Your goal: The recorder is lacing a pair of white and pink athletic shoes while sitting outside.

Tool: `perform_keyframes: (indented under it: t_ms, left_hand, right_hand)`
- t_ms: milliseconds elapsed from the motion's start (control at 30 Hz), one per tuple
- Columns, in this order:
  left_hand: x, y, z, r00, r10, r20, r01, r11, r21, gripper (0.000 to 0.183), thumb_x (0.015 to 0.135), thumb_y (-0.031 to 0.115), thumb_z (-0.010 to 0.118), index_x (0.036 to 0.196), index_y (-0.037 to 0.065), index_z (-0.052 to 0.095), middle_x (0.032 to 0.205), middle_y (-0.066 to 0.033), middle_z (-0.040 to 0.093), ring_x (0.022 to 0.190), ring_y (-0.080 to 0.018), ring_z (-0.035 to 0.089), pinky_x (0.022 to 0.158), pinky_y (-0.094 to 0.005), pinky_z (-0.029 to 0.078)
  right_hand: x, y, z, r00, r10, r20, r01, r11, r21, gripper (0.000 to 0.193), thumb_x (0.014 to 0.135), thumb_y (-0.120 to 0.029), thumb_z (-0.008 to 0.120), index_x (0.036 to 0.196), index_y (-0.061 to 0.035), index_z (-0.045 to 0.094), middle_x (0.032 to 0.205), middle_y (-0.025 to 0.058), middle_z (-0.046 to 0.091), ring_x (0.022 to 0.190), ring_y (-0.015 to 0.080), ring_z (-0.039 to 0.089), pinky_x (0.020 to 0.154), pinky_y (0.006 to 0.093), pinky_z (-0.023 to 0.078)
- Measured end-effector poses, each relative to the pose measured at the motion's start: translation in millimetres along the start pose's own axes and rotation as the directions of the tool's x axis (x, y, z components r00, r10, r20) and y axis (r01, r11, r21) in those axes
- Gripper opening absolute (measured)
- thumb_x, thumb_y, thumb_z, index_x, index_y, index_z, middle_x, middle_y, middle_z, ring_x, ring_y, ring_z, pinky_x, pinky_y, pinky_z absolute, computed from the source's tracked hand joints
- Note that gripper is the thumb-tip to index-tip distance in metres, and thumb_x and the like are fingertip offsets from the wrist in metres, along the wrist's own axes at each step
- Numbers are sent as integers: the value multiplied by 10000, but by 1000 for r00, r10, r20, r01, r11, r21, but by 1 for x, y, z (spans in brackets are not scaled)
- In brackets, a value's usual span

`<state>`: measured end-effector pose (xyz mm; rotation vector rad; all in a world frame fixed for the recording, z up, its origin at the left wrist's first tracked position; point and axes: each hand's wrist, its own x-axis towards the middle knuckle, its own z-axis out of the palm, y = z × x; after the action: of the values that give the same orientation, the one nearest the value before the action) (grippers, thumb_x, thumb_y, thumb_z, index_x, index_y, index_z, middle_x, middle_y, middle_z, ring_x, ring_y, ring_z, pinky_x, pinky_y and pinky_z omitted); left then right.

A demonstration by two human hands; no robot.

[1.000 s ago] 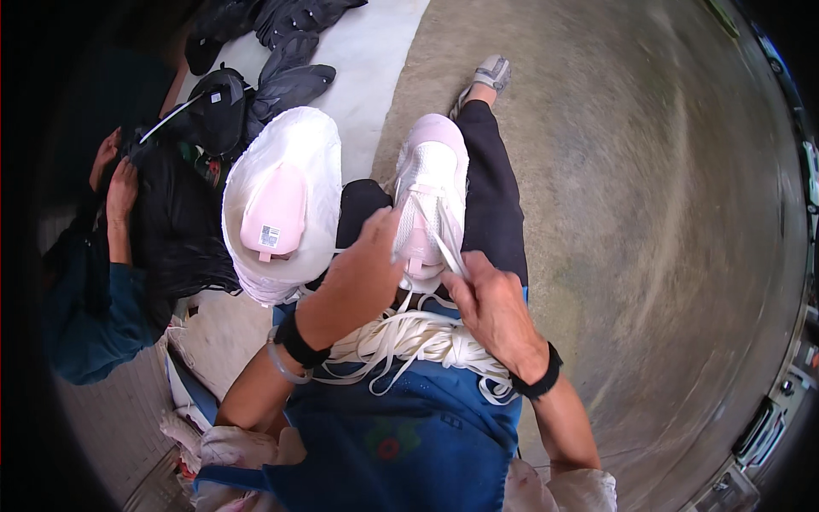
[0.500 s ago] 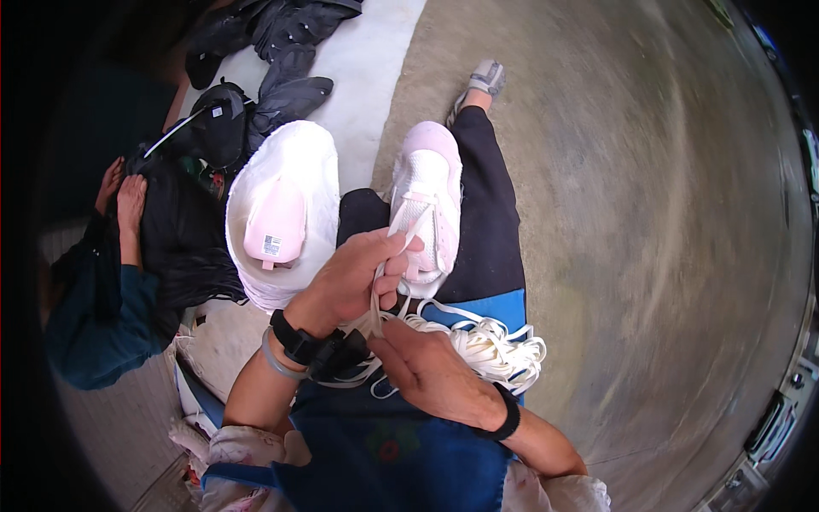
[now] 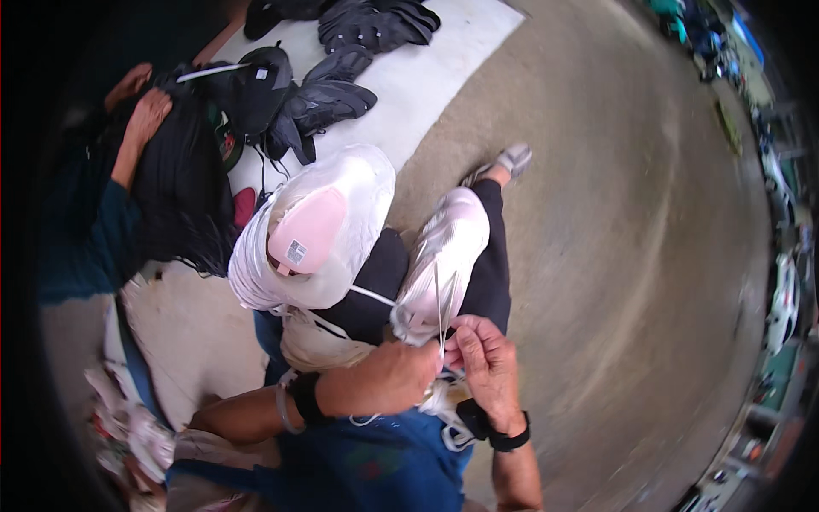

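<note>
A white and pink shoe upper [image 3: 445, 256] lies on my dark trouser leg, toe pointing away from me. From its throat a thin white shoelace [image 3: 440, 299] runs taut toward my hands. My left hand [image 3: 384, 380] is closed at the lace's near end, its fingertips partly hidden. Just right of it, my right hand [image 3: 485, 358] pinches at the lace near the heel of the upper, with its fingers bent. A bundle of loose white laces [image 3: 448, 401] hangs at my lap below the hands, partly covered by them.
A nested stack of white uppers with a pink tongue [image 3: 309, 232] stands to the left of my knee. Black shoe uppers [image 3: 324, 102] lie on a white sheet [image 3: 452, 60] beyond it. At far left, a co-worker's hands [image 3: 147, 118] rest on a black heap.
My hands have moved right and closer to my body, and the lace is now stretched tight. The view has shifted, so the upper and stack appear lower and farther right.
</note>
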<state>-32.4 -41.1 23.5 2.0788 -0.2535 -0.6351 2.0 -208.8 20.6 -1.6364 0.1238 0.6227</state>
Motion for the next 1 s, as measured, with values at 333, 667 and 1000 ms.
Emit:
perform_keyframes:
  t_ms: [333, 667, 1000]
  left_hand:
    - [-8, -13, 44, 825, 538, -170, -519, 842, 147, 199, 867, 136, 543, 818, -52, 501, 728, -195, 551, 545, -319, 565, 502, -406, 448]
    - [-11, -5, 30, 961, 269, -59, -273, 905, -326, 321, 949, 223, 498, 832, -74, 462, 557, -195, 503, 522, -365, 562, 477, -437, 418]
    - [-19, -25, 29, 926, 353, -134, -362, 931, -44, 190, 928, 175, 514, 846, 5, 501, 561, -72, 464, 498, -230, 555, 435, -357, 401]
  right_hand:
    - [15, 18, 0, 980, 200, 14, -199, 967, 156, 201, 981, -168, 505, 1083, -16, 586, 782, 55, 644, 557, 95, 590, 489, 204, 480]
    - [37, 3, 16, 922, 277, 270, -385, 724, 572, 401, 976, -285, 527, 1236, 19, 500, 703, 13, 562, 481, 66, 493, 400, 173, 420]
    - [37, 14, 0, 935, 240, 261, -346, 776, 527, 270, 987, -207, 496, 1123, 23, 539, 614, -43, 370, 412, 21, 244, 349, 184, 199]
